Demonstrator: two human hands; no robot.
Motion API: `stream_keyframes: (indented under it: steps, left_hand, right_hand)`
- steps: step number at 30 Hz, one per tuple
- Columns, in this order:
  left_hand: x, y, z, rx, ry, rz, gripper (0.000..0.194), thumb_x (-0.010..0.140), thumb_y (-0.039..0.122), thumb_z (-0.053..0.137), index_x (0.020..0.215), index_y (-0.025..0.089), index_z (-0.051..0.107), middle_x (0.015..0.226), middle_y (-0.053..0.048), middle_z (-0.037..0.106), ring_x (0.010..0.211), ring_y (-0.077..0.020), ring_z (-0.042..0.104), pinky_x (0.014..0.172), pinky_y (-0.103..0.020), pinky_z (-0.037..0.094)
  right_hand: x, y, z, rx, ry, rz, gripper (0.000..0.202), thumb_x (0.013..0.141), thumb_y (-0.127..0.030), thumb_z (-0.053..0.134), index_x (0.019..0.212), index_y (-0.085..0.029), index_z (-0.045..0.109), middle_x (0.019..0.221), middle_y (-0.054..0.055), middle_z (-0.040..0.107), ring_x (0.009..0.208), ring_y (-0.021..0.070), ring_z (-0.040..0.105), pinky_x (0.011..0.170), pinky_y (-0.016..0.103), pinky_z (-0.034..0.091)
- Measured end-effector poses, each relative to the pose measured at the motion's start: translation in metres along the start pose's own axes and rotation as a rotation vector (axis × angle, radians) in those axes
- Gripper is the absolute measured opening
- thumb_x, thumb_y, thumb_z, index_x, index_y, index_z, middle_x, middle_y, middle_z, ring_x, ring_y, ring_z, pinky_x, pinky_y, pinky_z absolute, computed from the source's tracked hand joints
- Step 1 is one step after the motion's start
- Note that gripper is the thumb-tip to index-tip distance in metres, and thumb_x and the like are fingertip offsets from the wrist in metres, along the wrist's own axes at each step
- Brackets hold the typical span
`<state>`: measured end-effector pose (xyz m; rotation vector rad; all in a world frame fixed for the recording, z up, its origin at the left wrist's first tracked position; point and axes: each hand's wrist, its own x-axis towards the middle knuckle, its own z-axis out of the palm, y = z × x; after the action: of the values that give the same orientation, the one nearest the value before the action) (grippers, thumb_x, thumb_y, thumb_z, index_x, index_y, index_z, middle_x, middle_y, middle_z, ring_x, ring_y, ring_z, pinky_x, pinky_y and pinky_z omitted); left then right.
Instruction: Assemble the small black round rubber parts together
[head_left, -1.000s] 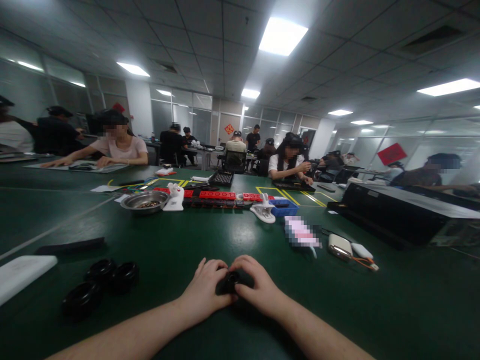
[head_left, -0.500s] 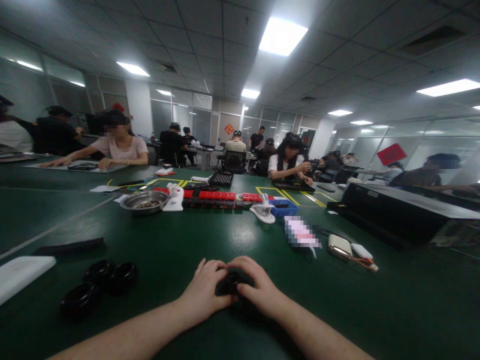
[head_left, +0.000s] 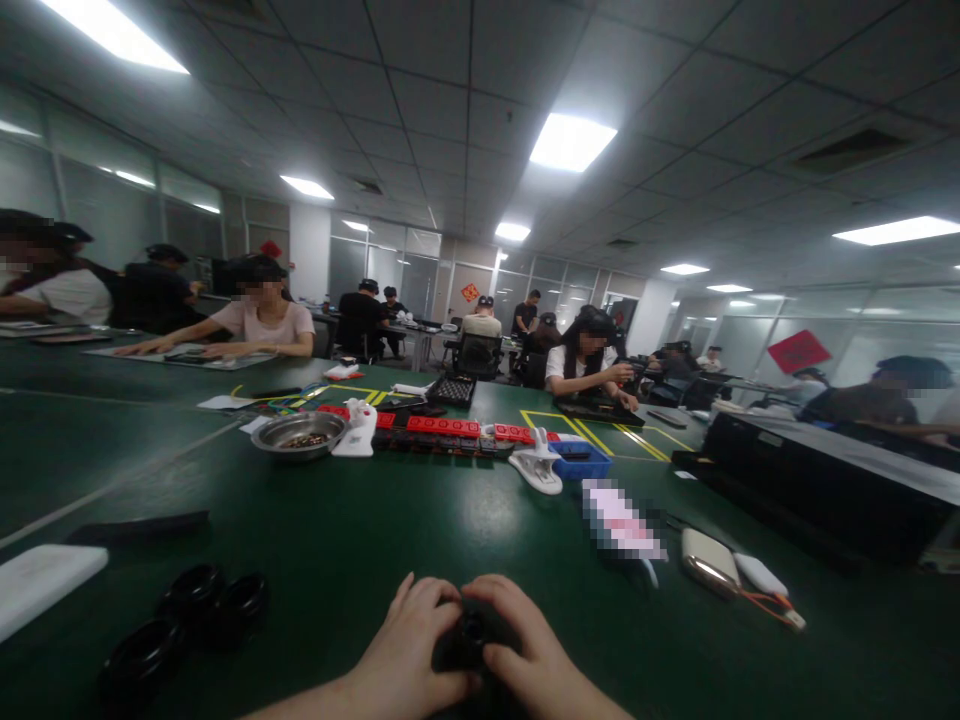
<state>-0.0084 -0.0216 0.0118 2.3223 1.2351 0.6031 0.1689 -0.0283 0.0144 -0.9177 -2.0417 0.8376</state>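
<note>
Low in the view, a small black part (head_left: 471, 632) with a round opening on top sits between my two hands on the green table (head_left: 315, 560). My left hand (head_left: 420, 645) has its fingers curled against the part's left side. On the other side, my right hand (head_left: 525, 640) curls its fingers and thumb round the part. Both sets of fingertips nearly meet above it. Its underside is dark and hard to make out. Three black rings (head_left: 141, 652) lie together at the lower left.
Farther up stand a metal bowl (head_left: 296, 435), a white clamp (head_left: 358, 430), a red strip (head_left: 442, 428), another white clamp (head_left: 538, 465) and a blue tray (head_left: 581, 460). A large black case (head_left: 795, 480) is at the right. Several people sit beyond.
The camera view has tilted up, so the table and my hands appear lower in the picture. Both hands keep their grip round the black part.
</note>
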Motion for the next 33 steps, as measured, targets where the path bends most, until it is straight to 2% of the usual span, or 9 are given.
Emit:
stream_keyframes:
  steps: [3, 6, 10, 13, 17, 22, 26, 29, 33]
  left_hand:
    - [0.000, 0.000, 0.001, 0.024, 0.016, -0.008, 0.034, 0.060, 0.036, 0.071, 0.091, 0.025, 0.064, 0.105, -0.005, 0.055, 0.103, -0.0270, 0.048, 0.101, -0.054, 0.016]
    - [-0.001, -0.001, 0.004, 0.047, 0.061, -0.001, 0.032, 0.060, 0.037, 0.071, 0.088, 0.025, 0.064, 0.102, -0.004, 0.056, 0.101, -0.0254, 0.050, 0.101, -0.052, 0.018]
    - [-0.001, -0.002, 0.007, 0.066, 0.070, 0.015, 0.034, 0.061, 0.038, 0.071, 0.092, 0.026, 0.062, 0.100, -0.003, 0.057, 0.100, -0.0248, 0.050, 0.100, -0.053, 0.019]
    - [-0.002, -0.003, 0.006, 0.105, 0.057, 0.042, 0.037, 0.063, 0.039, 0.070, 0.096, 0.026, 0.061, 0.104, -0.004, 0.056, 0.102, -0.0250, 0.050, 0.100, -0.055, 0.019]
    - [-0.003, -0.001, 0.005, 0.124, 0.068, 0.049, 0.030, 0.065, 0.040, 0.068, 0.090, 0.023, 0.063, 0.104, -0.005, 0.056, 0.103, -0.0254, 0.050, 0.100, -0.055, 0.018]
    - [-0.004, 0.001, 0.005, 0.162, 0.103, 0.035, 0.031, 0.067, 0.038, 0.066, 0.093, 0.020, 0.064, 0.108, -0.008, 0.053, 0.107, -0.0276, 0.046, 0.100, -0.053, 0.019]
    - [-0.004, 0.000, 0.005, 0.187, 0.110, 0.027, 0.037, 0.067, 0.040, 0.066, 0.099, 0.021, 0.062, 0.113, -0.009, 0.051, 0.111, -0.0291, 0.041, 0.100, -0.053, 0.019]
    - [-0.004, -0.002, 0.006, 0.196, 0.099, 0.033, 0.033, 0.067, 0.041, 0.066, 0.095, 0.021, 0.064, 0.112, -0.009, 0.052, 0.111, -0.0290, 0.042, 0.100, -0.053, 0.020]
    - [-0.002, -0.006, 0.008, 0.195, 0.090, 0.034, 0.034, 0.069, 0.041, 0.064, 0.097, 0.022, 0.063, 0.111, -0.009, 0.053, 0.110, -0.0295, 0.044, 0.099, -0.055, 0.020]
  right_hand:
    - [-0.001, 0.005, 0.001, -0.022, 0.100, 0.065, 0.045, 0.068, -0.022, 0.058, 0.112, -0.020, 0.045, 0.112, 0.009, 0.050, 0.107, 0.0261, 0.045, 0.092, 0.039, 0.034]
    - [0.001, 0.006, 0.005, -0.105, 0.197, 0.065, 0.038, 0.063, -0.026, 0.066, 0.096, -0.020, 0.049, 0.097, 0.006, 0.052, 0.093, 0.0249, 0.050, 0.082, 0.035, 0.040]
    - [0.004, 0.000, 0.004, -0.124, 0.110, 0.025, 0.018, 0.066, -0.017, 0.060, 0.083, -0.021, 0.056, 0.092, 0.004, 0.052, 0.091, 0.0228, 0.050, 0.082, 0.034, 0.041]
    - [0.002, -0.001, 0.001, -0.082, 0.040, -0.018, 0.035, 0.067, -0.009, 0.051, 0.098, -0.023, 0.057, 0.105, 0.005, 0.052, 0.103, 0.0223, 0.048, 0.091, 0.036, 0.036]
    - [-0.002, 0.001, 0.003, -0.116, 0.100, 0.029, 0.043, 0.068, -0.013, 0.055, 0.110, -0.019, 0.048, 0.108, 0.008, 0.052, 0.103, 0.0244, 0.048, 0.090, 0.040, 0.036]
    - [0.000, 0.000, 0.010, -0.171, 0.122, 0.023, 0.024, 0.068, -0.012, 0.059, 0.090, -0.018, 0.055, 0.091, 0.004, 0.053, 0.089, 0.0217, 0.051, 0.081, 0.036, 0.041]
    - [0.000, 0.000, 0.011, -0.172, 0.084, -0.023, 0.039, 0.067, -0.004, 0.055, 0.102, -0.021, 0.056, 0.105, 0.004, 0.053, 0.101, 0.0192, 0.049, 0.091, 0.032, 0.036]
    - [-0.001, 0.004, 0.013, -0.200, 0.142, -0.002, 0.047, 0.068, -0.012, 0.061, 0.113, -0.019, 0.047, 0.110, 0.007, 0.051, 0.103, 0.0218, 0.048, 0.090, 0.037, 0.037]
    - [0.000, 0.004, 0.017, -0.259, 0.218, 0.023, 0.026, 0.071, -0.018, 0.061, 0.096, -0.018, 0.054, 0.092, 0.005, 0.055, 0.090, 0.0216, 0.051, 0.082, 0.037, 0.040]
